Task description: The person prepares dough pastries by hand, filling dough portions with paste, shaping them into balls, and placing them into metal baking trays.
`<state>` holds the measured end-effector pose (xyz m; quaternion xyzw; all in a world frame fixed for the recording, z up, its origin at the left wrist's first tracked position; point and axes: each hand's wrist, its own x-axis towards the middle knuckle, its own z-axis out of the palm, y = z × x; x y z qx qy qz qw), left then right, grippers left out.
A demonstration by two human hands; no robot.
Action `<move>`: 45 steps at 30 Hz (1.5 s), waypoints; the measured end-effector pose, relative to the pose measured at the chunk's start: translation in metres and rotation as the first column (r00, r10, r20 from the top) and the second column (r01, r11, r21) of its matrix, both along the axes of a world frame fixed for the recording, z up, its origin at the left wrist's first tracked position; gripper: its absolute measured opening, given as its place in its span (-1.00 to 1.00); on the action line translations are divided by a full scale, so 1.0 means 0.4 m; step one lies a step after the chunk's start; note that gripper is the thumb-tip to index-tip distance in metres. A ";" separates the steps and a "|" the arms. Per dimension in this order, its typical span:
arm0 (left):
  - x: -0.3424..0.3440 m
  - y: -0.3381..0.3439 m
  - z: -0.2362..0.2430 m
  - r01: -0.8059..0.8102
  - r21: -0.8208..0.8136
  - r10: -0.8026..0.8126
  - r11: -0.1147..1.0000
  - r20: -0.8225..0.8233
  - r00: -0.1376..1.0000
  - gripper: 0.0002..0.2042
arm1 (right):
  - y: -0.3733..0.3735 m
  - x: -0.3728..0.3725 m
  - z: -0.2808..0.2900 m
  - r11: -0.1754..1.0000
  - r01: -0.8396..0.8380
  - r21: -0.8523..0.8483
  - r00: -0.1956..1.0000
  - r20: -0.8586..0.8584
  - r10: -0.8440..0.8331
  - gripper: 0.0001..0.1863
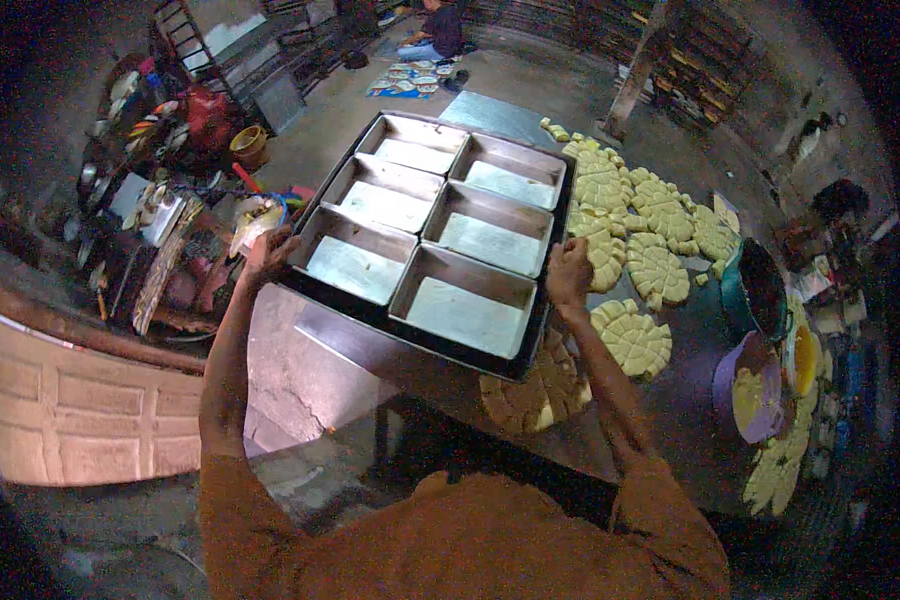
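Out in front of me I hold a black baking tray [430,345] by its two sides. Several empty rectangular metal pans [465,310] sit in it in two columns. My left hand [268,252] is closed round the left edge, and my right hand [570,272] grips the right edge. The tray is raised over a metal table [360,345] and hides part of it. Just right of my right hand lie rounds of pale dough [630,338], cut into pieces. Another dough round [537,392], in shadow, shows below the tray's near right corner.
A purple tub [730,385] with pale dough or batter, a teal tub [737,290] and a yellow bowl [805,360] stand at the table's right. Clutter with a wicker basket [250,147] fills the left. A person [438,35] sits on the floor far ahead. A post [634,85] rises beyond the table.
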<state>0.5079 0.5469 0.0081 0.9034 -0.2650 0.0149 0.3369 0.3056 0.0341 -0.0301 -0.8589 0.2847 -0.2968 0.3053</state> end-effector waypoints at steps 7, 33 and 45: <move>0.085 0.073 -0.210 -0.032 -0.079 0.030 0.996 -0.032 0.999 -0.71 | 0.083 0.064 -0.041 0.997 -0.010 0.073 0.986 -0.166 0.022 -0.73; -1.018 -0.807 -0.119 -0.009 -0.467 0.078 0.884 0.129 0.989 -0.84 | -0.223 -0.842 -0.128 0.973 -0.164 -0.163 0.963 -0.239 0.123 -0.69; -1.221 -1.223 0.014 0.181 -0.295 -0.125 0.938 0.198 0.972 -0.87 | -0.244 -0.874 -0.081 0.641 -0.379 0.667 0.924 0.237 0.300 -0.74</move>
